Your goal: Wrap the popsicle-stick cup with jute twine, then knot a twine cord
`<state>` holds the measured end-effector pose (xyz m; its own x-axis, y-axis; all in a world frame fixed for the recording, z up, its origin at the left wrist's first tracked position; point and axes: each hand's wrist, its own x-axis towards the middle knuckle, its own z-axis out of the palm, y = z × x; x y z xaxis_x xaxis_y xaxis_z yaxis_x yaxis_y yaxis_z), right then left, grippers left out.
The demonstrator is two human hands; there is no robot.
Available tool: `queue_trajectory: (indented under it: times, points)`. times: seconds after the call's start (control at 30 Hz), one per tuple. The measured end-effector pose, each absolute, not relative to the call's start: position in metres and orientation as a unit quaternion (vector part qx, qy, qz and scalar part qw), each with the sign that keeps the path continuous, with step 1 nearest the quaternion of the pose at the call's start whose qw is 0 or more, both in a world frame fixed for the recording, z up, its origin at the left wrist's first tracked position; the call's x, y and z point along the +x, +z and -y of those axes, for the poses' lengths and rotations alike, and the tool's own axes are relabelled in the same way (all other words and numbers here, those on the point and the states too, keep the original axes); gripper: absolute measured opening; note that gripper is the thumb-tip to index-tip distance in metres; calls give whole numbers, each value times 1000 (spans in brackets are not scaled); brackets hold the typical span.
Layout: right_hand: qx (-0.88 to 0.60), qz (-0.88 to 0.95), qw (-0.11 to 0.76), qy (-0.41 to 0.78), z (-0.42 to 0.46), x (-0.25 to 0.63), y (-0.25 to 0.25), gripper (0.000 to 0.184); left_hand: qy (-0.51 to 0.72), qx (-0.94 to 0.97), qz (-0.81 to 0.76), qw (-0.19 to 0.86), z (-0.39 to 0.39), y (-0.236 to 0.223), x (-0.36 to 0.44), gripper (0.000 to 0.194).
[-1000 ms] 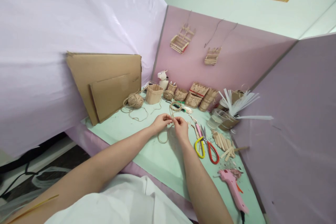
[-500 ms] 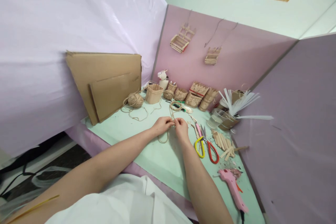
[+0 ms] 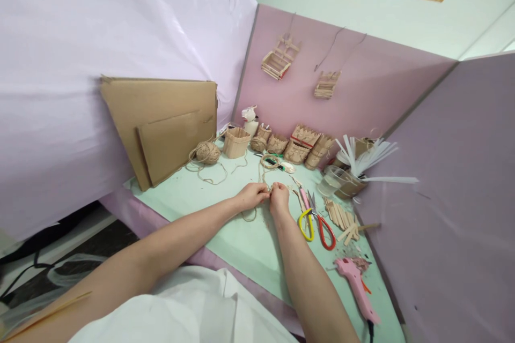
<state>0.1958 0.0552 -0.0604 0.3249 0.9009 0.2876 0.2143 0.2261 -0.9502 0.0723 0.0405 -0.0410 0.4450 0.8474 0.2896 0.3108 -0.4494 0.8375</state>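
Both hands meet over the middle of the mint-green bench (image 3: 193, 193). The left hand (image 3: 251, 196) and the right hand (image 3: 279, 198) each pinch a length of jute twine (image 3: 250, 215) between thumb and fingertips, knuckles nearly touching; both grips are narrow, closed on the twine. A loop of it lies on the bench just below the hands, and a strand runs up toward a small coil (image 3: 269, 162) farther back. A twine ball (image 3: 206, 153) sits well to the left, near leaning cardboard sheets (image 3: 161, 123). Just right of the right hand lie scissors (image 3: 317, 222) with one yellow and one red handle, then craft sticks (image 3: 341, 217). A pink glue gun (image 3: 356, 284) lies near the bench's front right.
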Motion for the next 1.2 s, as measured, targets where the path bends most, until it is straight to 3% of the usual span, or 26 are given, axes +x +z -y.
queue_trajectory:
  times: [0.33,0.67,1.2]
  points:
    - [-497,437,646,381,-40,201,-33,20,413,672,-353,504,-44,-38,74,12]
    - [-506,474,624,360,-36,200,-24,23,406,548,-349,643,-38,-26,71,37]
    - [-513,480,602,380,-31,195,-23,35,467,543,-375,588,-44,-29,69,29]
